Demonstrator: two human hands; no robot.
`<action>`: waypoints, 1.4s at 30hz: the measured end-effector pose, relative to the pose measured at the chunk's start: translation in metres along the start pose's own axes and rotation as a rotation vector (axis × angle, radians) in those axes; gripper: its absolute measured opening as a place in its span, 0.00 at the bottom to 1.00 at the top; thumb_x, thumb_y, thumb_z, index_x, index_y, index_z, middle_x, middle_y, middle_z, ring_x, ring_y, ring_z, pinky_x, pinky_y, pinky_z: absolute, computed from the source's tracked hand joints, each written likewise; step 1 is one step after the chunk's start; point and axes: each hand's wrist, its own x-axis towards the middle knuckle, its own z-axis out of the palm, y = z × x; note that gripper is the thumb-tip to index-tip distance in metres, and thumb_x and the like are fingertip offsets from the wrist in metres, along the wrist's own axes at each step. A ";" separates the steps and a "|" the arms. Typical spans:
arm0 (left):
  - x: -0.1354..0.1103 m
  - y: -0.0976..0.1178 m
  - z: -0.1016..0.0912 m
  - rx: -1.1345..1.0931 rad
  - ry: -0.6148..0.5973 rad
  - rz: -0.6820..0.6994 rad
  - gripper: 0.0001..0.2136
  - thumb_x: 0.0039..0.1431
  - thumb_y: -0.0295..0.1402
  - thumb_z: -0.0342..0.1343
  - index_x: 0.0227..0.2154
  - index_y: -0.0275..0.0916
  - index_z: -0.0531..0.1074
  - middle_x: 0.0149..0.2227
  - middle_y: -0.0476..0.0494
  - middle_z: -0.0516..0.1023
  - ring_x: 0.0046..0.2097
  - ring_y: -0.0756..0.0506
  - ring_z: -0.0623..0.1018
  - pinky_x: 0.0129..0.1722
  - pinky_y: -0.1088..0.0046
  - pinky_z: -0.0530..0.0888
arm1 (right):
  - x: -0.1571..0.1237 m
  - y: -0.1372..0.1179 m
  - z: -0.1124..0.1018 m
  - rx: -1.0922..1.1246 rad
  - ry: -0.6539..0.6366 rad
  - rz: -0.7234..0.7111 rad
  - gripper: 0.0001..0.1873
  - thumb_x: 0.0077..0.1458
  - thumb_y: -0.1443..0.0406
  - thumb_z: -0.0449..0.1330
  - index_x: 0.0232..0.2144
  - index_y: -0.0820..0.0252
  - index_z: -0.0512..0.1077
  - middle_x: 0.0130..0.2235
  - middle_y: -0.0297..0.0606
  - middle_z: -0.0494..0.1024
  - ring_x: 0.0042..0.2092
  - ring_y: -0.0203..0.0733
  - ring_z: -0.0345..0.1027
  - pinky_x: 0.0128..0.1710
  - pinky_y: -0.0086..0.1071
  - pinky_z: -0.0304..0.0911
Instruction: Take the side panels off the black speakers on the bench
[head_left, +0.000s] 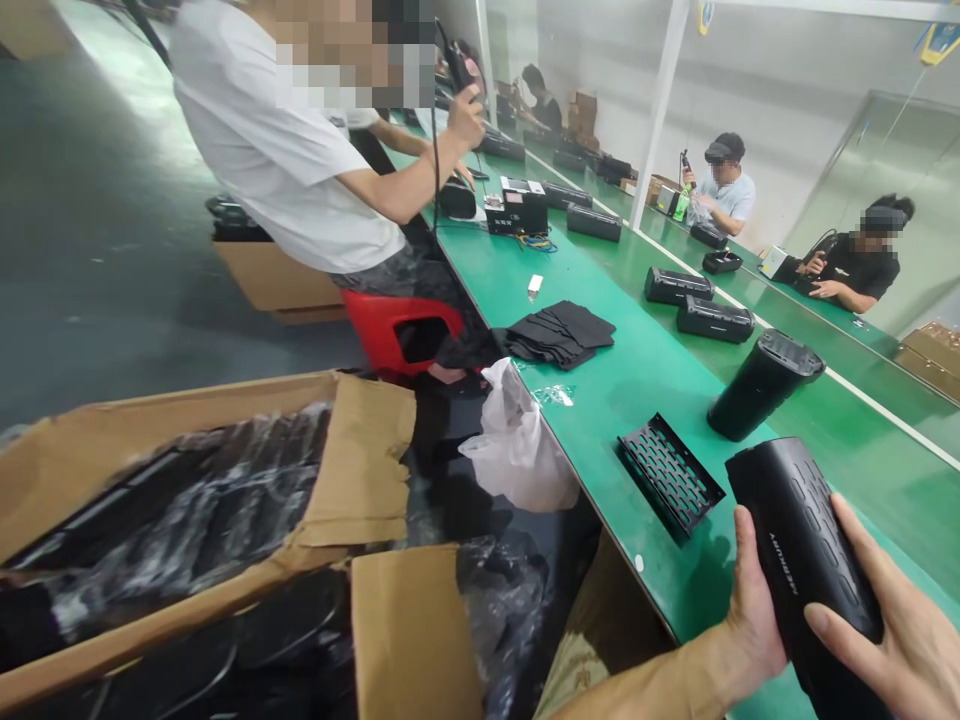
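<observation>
Both my hands hold a black cylindrical speaker body [806, 550] with slotted holes and small white lettering, low at the right over the green bench [600, 390]. My left hand [750, 600] wraps its near side with the thumb up. My right hand [892, 620] clasps its far side, fingers lying across it. Just left of it on the bench lies a black perforated grille panel [667, 475]. A second black speaker body [761, 385] lies behind it.
An open cardboard box [225, 500] of black parts in plastic sits at my left, a white plastic bag [517, 440] beside it. A stack of black cloths [559, 333] and more speakers [712, 318] lie along the bench. A seated person in white [300, 150] works ahead; others sit across.
</observation>
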 end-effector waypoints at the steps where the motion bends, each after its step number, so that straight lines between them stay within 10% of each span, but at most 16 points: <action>1: 0.001 0.001 0.000 0.001 0.014 -0.020 0.58 0.44 0.78 0.55 0.61 0.28 0.76 0.61 0.25 0.78 0.70 0.21 0.66 0.72 0.46 0.60 | 0.002 -0.003 0.003 0.008 0.012 0.020 0.52 0.63 0.44 0.62 0.79 0.50 0.47 0.62 0.55 0.78 0.53 0.67 0.82 0.41 0.52 0.83; 8: 0.009 0.009 0.017 0.025 0.102 -0.030 0.51 0.55 0.74 0.50 0.63 0.31 0.75 0.62 0.28 0.78 0.68 0.24 0.71 0.69 0.45 0.67 | 0.005 -0.011 -0.016 0.090 -0.052 0.103 0.51 0.64 0.42 0.60 0.79 0.48 0.46 0.75 0.53 0.59 0.69 0.67 0.66 0.64 0.59 0.67; 18: 0.021 0.014 0.042 -0.015 0.289 -0.035 0.45 0.65 0.69 0.42 0.65 0.32 0.73 0.60 0.29 0.80 0.65 0.26 0.75 0.66 0.48 0.70 | -0.044 -0.030 0.068 0.221 0.734 0.128 0.49 0.58 0.48 0.70 0.73 0.43 0.52 0.73 0.49 0.56 0.72 0.76 0.53 0.69 0.74 0.48; 26: 0.030 -0.006 0.045 0.034 0.310 0.004 0.46 0.62 0.70 0.46 0.62 0.30 0.75 0.58 0.27 0.81 0.65 0.25 0.75 0.65 0.48 0.72 | -0.038 -0.016 0.066 0.240 0.848 0.045 0.38 0.56 0.54 0.73 0.62 0.52 0.61 0.67 0.54 0.64 0.68 0.68 0.61 0.65 0.69 0.54; 30: 0.031 0.007 0.037 0.184 0.280 0.054 0.46 0.53 0.69 0.61 0.62 0.33 0.74 0.61 0.29 0.79 0.68 0.25 0.71 0.67 0.49 0.69 | -0.041 -0.004 0.050 0.278 0.803 0.106 0.37 0.54 0.51 0.72 0.60 0.53 0.64 0.63 0.51 0.69 0.64 0.67 0.67 0.63 0.63 0.60; 37: 0.028 0.101 0.062 0.918 -0.008 0.278 0.50 0.26 0.40 0.83 0.60 0.43 0.76 0.67 0.36 0.72 0.70 0.26 0.66 0.73 0.52 0.56 | -0.081 0.009 0.000 0.471 0.493 0.275 0.42 0.53 0.44 0.70 0.64 0.52 0.65 0.63 0.49 0.72 0.62 0.65 0.69 0.59 0.50 0.67; 42: 0.025 0.106 0.070 1.152 -0.063 0.121 0.41 0.37 0.40 0.79 0.60 0.44 0.77 0.55 0.40 0.79 0.55 0.29 0.77 0.63 0.54 0.70 | -0.084 0.024 -0.005 0.629 0.426 0.307 0.39 0.56 0.46 0.69 0.63 0.51 0.66 0.60 0.49 0.74 0.55 0.60 0.74 0.51 0.44 0.74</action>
